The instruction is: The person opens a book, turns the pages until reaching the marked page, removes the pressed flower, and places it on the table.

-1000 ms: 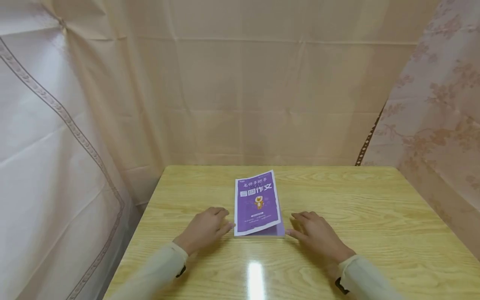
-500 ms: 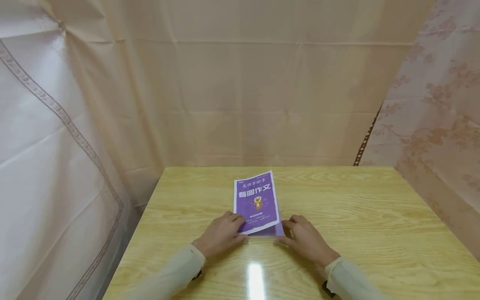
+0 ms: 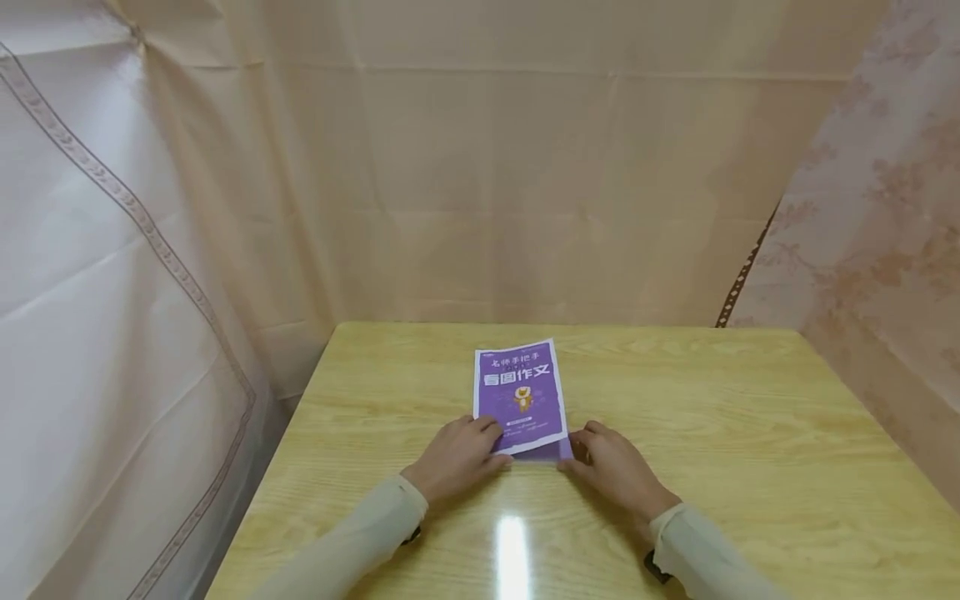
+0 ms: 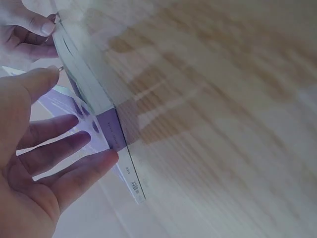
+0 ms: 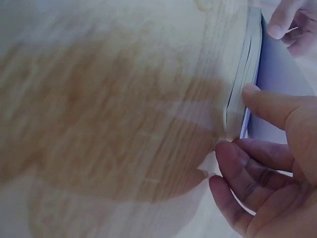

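A purple paperback book (image 3: 522,387) with white lettering and a small cartoon animal lies on the wooden table (image 3: 675,392), its front cover lifted slightly at the near right. At its near left corner is my left hand (image 3: 456,454), thumb by the near edge. The left wrist view shows those fingers fairly straight, tips against the spine (image 4: 110,128). My right hand (image 3: 615,468) holds the near right corner. In the right wrist view its thumb touches the page edges (image 5: 245,64) while the other fingers curl at the corner.
A beige cloth (image 3: 487,200) hangs behind the table's far edge, with patterned cloth (image 3: 885,217) on the right and pale cloth (image 3: 97,267) on the left. A bright light reflection (image 3: 512,550) shows on the near tabletop.
Both hands have come inward from beside the book to its near corners. The left fingers now overlap the cover, and the right hand has reached the other corner. The view has shifted slightly.
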Motion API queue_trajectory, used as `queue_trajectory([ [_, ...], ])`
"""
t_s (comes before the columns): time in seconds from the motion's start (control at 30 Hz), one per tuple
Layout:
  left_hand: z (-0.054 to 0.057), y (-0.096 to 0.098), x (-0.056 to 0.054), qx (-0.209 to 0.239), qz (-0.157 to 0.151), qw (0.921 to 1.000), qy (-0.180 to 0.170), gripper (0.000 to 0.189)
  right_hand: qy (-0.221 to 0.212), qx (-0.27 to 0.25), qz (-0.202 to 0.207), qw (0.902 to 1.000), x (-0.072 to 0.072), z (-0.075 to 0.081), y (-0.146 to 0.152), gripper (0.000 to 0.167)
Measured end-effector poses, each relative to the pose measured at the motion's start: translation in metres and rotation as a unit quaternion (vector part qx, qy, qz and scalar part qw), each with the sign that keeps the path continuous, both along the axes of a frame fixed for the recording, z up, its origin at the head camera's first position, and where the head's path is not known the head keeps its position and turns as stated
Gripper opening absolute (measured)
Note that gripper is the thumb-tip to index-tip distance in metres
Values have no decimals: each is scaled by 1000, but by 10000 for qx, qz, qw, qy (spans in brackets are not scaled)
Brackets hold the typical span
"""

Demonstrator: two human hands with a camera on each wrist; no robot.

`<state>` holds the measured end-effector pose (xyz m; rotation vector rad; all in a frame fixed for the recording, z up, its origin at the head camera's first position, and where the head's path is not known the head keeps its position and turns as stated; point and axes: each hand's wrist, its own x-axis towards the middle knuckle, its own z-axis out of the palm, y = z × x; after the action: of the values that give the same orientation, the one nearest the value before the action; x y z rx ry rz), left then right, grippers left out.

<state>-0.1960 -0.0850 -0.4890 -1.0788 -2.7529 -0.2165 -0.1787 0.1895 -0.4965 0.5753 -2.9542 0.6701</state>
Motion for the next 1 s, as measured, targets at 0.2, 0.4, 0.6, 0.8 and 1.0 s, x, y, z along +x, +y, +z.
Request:
queue_trajectory([
  [0.2,5,-3,1,808,-3,9963,-302,30,57,2,213,9998,-2,-3,3,33],
  [0.4,9,-14,1,1622,158,9855,465,87,167,396,214,9988,-8,-1,9,44],
  [0.6,22,-27,-2,943,85,9782,1848,82,866,851,397,9918,-9,-1,12,57],
  [0.8,17,-32,-6,-22,62,9786,2056,34,1331,1012,790,9827,-12,-3,11,48],
  [1.0,13,-33,-3,-97,203,9900,1390,31,1294,947,1047,9815,-16,3,10,40],
])
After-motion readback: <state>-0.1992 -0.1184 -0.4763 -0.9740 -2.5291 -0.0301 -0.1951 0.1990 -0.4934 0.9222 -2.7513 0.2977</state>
